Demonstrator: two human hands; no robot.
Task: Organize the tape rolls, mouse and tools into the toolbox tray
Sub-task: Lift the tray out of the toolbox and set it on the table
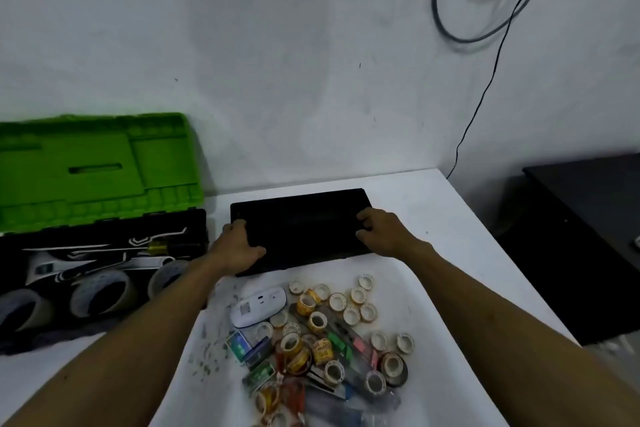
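A black toolbox tray (301, 222) lies on the white table, near the wall. My left hand (237, 248) grips its left front corner and my right hand (379, 230) grips its right edge. In front of the tray lies a heap of several small tape rolls (329, 326), a white mouse (258, 306) turned underside up, small boxes (247, 347) and slim tools (343, 347). To the left stands the open toolbox (104, 253) with a green lid (93, 166), holding large tape rolls (104, 291) and a wrench (45, 269).
The table's (433, 288) right edge runs diagonally from the wall corner toward me. Beyond it stands a dark low cabinet (588, 236). Cables (485, 28) hang on the wall at the upper right. Dark specks dot the table left of the heap.
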